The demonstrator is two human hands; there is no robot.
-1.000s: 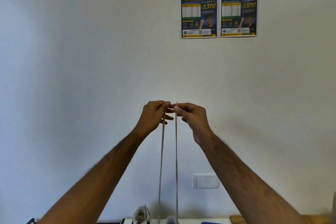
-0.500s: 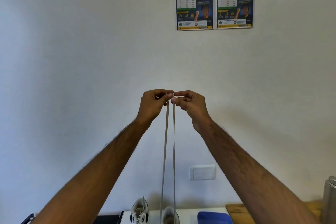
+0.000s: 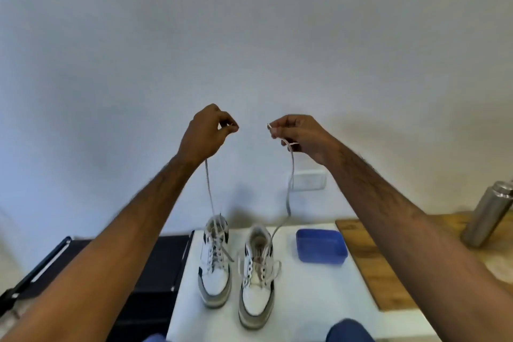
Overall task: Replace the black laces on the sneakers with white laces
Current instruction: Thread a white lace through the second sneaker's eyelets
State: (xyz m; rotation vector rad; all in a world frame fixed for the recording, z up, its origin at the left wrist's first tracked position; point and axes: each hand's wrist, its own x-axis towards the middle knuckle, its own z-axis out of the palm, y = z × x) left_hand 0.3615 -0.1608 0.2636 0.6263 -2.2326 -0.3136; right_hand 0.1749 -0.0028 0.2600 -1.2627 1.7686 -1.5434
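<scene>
I am watching the left hand (image 3: pixel 206 133) in the middle of the frame, raised against the wall, its thumb and fingertips pinching one end of the thin white flat shoelace (image 3: pixel 208 186). Just right of centre the right hand (image 3: pixel 298 137) is pinching the other end, with the tip of that lace sticking up past its fingers and a short loop lying across its palm side. Half a second ago the two hands were touching fingertip to fingertip with both strands hanging side by side; now they are standing well apart, each strand dropping on its own.

The left strand is running down toward the left white high-top sneaker with grey sole (image 3: pixel 215 258), which is already laced in white; I cannot tell where that strand ends behind it. The right strand is curving down to the right white high-top sneaker with grey sole (image 3: pixel 256 277), whose lower eyelets are threaded while its upper ones are standing open. Both sneakers are standing upright, side by side, on the white tabletop (image 3: pixel 313 300) in the lower centre.

The view is sitting lower than before: the posters are gone from the top of the frame and the whole pair is showing. Right of the sneakers a blue shallow plastic tray (image 3: pixel 322 248) is lying on the white top, beside a brown wooden board (image 3: pixel 369 266). At the right edge a brushed steel bottle (image 3: pixel 487 214) is standing. A white wall switch plate (image 3: pixel 309 180) is showing between the arms, and a black case (image 3: pixel 155 266) is lying lower left.
</scene>
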